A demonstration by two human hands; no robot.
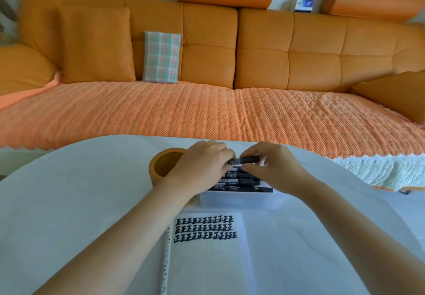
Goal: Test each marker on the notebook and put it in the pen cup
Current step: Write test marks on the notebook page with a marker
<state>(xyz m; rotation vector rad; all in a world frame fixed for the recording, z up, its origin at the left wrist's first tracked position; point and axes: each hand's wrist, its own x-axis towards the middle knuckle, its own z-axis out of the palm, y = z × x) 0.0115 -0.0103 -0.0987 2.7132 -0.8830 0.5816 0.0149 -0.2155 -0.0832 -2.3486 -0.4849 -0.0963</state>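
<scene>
An orange tufted sofa (207, 64) fills twelve o'clock. On the smooth white table (80, 202), a spiral-bound notebook (207, 260) lies at six o'clock and shows three rows of bold black 正 characters. At its twelve o'clock sits a translucent plastic box (239, 200) of black markers (241, 182), their white label print unreadable. A round ochre pen cup (164, 164) stands at the box's ten o'clock. Above the box, the left hand (202, 166) and right hand (273, 168) each pinch one end of a black marker (246, 160).
</scene>
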